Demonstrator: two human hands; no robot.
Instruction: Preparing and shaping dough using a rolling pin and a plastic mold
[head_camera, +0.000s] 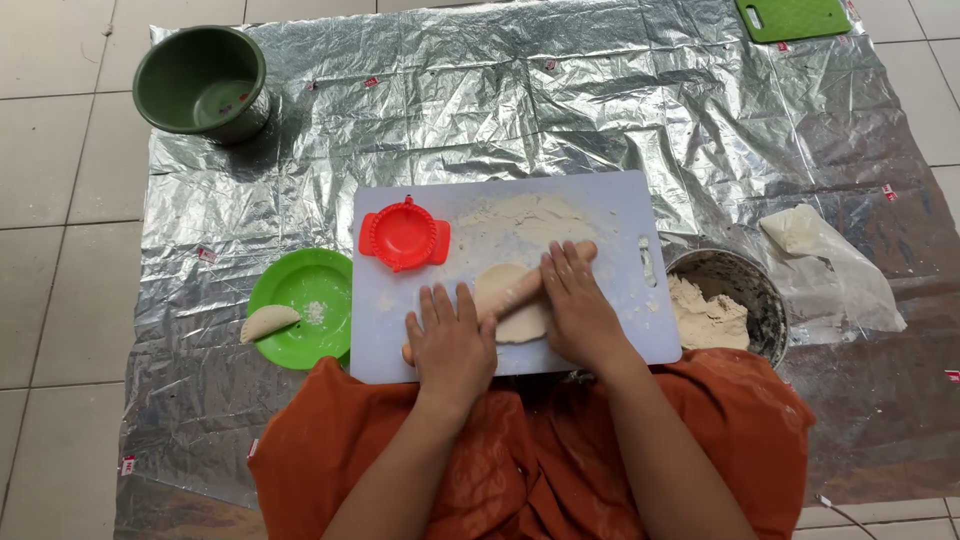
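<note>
**Two palms on a rolling pin over a dough disc**

Head view: a person in orange cloth sits on a tiled floor (60, 260) covered by a crinkled silver foil sheet (560, 110). On the foil in front of them lies a pale lilac rectangular plastic cutting board (620, 215), dusted with flour at its middle.

A light wooden rolling pin (515, 288) lies slantwise on the board, its far end pointing up and to the right. It rests on a flattened round piece of pale dough (522, 322), which sits near the board's front edge, between the two hands.

The left hand (452, 345) lies flat, fingers spread, with its palm pressing the near end of the pin; the grip is released, not curled around anything. The right hand (577, 305) likewise lies flat and unclenched, fingers stretched over the pin's upper part and the dough's right edge.

A red round plastic dumpling mould (404, 234) sits on the board's left corner. Just left of the board stands a bright green round plastic plate (320, 345) carrying one folded half-moon dumpling (268, 322) on its left rim. A dark green deep bowl (200, 80) stands at the foil's far left corner. To the right of the board a round metal bowl (765, 300) holds a lump of dough, and beside it lies a crumpled clear plastic bag (830, 260). A green flat board (792, 17) shows at the top edge.
</note>
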